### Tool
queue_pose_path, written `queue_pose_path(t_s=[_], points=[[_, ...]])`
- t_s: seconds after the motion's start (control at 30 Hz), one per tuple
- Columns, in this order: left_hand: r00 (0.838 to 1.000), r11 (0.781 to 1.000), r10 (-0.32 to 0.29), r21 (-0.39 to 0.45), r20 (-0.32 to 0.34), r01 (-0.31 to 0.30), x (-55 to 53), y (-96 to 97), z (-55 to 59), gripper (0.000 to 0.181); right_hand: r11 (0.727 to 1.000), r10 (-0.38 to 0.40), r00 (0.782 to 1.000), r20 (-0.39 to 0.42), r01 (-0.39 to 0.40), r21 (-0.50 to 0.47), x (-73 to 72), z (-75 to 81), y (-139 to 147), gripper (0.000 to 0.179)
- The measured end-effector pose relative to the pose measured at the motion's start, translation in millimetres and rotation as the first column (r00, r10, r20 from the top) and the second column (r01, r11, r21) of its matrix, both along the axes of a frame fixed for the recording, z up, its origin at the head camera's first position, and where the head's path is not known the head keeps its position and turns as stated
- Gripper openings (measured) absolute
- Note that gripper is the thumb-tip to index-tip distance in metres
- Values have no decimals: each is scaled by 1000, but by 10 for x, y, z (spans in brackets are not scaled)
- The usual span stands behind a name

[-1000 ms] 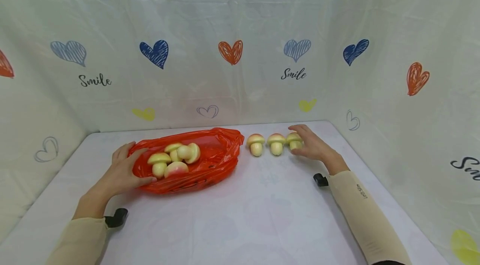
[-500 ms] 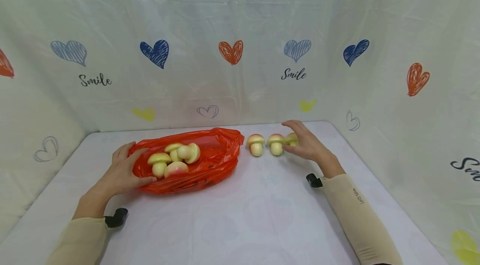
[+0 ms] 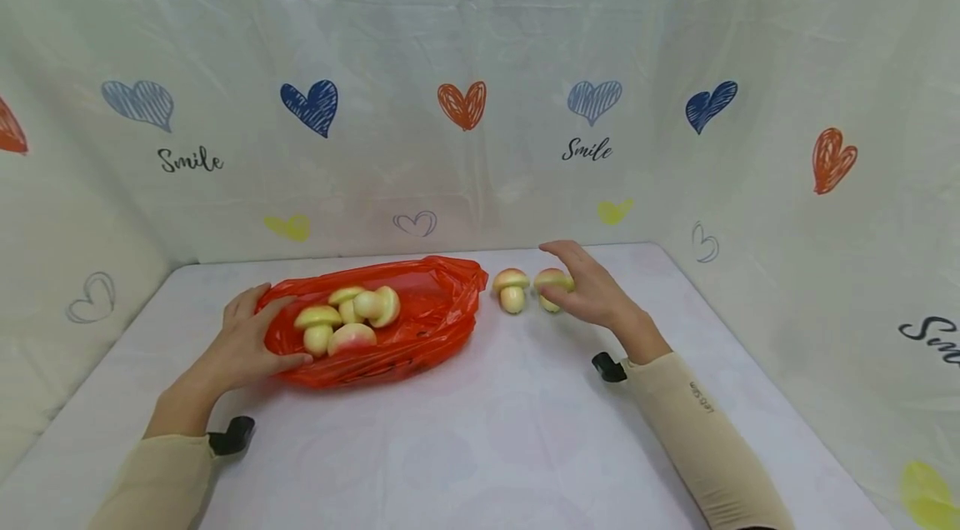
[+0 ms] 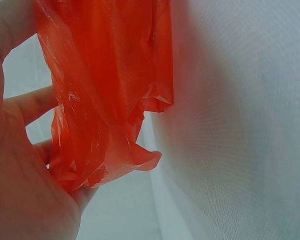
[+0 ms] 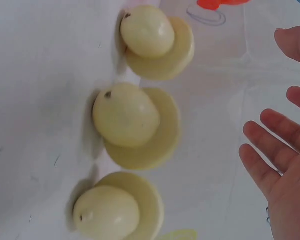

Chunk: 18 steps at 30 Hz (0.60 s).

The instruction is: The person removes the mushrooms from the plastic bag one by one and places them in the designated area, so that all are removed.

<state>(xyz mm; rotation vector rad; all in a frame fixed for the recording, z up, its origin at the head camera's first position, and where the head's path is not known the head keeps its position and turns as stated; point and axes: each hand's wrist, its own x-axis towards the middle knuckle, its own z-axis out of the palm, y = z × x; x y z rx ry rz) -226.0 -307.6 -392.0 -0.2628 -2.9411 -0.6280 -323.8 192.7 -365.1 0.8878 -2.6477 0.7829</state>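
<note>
The red plastic bag [image 3: 442, 305] lies with its mouth spread on the left half of the table, holding several toy mushrooms [image 3: 318, 328] with yellow-green caps. My left hand [image 3: 234, 347] holds the bag's left end, thumb at the near rim and fingers at the far side. In the left wrist view those fingers bend round the red plastic [image 4: 97, 110]. To the bag's right, my right hand [image 3: 592, 292] hovers with spread fingers over a row of toy mushrooms [image 3: 512, 297], hiding the rightmost in the head view. The right wrist view shows three mushrooms [image 5: 127, 117], apart from the fingers.
A white cloth covers the table [image 3: 450, 447]. Behind and at both sides hangs a pale curtain [image 3: 390, 30] printed with hearts and "Smile". A black wrist camera [image 3: 609, 367] sits under the right wrist, another black camera [image 3: 234, 435] at the left.
My right hand has moved left along the row, from the rightmost mushroom to over the middle one, fingers still spread. The left hand, the bag and the mushrooms have stayed in place.
</note>
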Motion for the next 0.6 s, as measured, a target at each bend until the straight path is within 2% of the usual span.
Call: queue_pose_path(t_s=[0.6], points=[[1000,1000,2,0,-4,-2,8,7,-4,90,994,99,992,-76,-96,43,85,125,-450,56]])
